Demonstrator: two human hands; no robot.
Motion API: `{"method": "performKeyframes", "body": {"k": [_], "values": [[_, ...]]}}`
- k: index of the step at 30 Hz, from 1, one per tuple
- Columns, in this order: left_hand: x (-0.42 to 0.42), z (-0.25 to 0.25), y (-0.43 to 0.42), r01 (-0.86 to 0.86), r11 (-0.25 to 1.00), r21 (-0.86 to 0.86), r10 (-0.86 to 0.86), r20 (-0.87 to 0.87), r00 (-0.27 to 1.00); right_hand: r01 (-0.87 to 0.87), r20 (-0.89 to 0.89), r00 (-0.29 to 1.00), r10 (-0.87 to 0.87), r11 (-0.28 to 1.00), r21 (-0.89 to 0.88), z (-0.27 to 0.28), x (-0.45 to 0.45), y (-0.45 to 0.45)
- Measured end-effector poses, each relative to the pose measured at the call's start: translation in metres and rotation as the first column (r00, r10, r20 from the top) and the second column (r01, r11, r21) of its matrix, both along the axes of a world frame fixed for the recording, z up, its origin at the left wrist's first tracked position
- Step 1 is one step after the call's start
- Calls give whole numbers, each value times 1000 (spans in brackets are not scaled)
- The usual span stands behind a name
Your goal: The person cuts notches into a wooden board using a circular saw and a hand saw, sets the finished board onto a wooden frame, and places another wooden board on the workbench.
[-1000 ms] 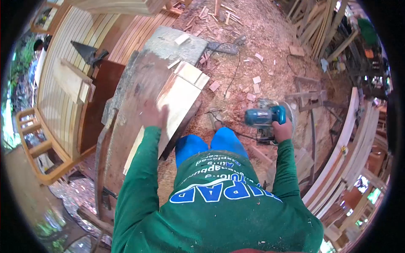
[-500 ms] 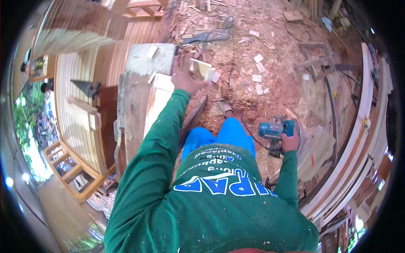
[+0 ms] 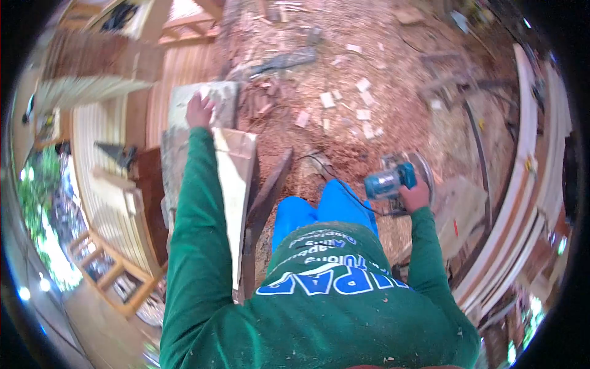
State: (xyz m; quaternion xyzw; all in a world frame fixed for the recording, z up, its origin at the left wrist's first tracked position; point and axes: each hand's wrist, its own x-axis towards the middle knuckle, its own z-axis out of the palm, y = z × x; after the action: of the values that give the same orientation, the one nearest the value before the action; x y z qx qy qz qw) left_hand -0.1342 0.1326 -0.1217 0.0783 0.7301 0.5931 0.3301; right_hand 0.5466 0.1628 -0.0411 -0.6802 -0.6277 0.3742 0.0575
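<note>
My left hand [image 3: 200, 112] reaches over a grey block-like slab [image 3: 224, 98]. Its fingers are closed around a small pale wood offcut [image 3: 204, 93], partly hidden and blurred. Just below that hand a pale wooden board [image 3: 230, 184] lies lengthwise along the bench, its edge beside my sleeve. Out to the right, my right hand [image 3: 415, 194] grips the handle of a teal circular saw [image 3: 384, 183], held low by my right leg. A dark cord [image 3: 356, 195] trails from the saw past my foot.
Pale wood offcuts [image 3: 364, 98] and shavings cover the floor ahead. A dark angled timber [image 3: 267, 184] stands beside the board. Slatted wooden furniture [image 3: 104, 123] is at left, with a ladder-like frame [image 3: 114, 270]. Long planks [image 3: 522, 184] line the right side.
My left hand has let a wood offcut drop to the floor and moved left, onto the small offcut on the grey slab. The saw stays in my right hand.
</note>
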Motion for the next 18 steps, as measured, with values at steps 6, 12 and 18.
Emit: {"method": "performKeyframes", "body": {"k": [6, 12, 18], "values": [[-44, -37, 0, 34, 917, -397, -150, -265, 952, -9, 67, 998, 15, 996, -91, -3, 10, 2], [19, 9, 24, 364, 931, -14, -361, 102, 927, -39, 104, 994, 44, 998, -50, 7, 10, 3], [152, 48, -97, 54, 383, -922, -781, -292, 552, -104, 113, 988, 108, 994, -42, -27, 19, 16]]}}
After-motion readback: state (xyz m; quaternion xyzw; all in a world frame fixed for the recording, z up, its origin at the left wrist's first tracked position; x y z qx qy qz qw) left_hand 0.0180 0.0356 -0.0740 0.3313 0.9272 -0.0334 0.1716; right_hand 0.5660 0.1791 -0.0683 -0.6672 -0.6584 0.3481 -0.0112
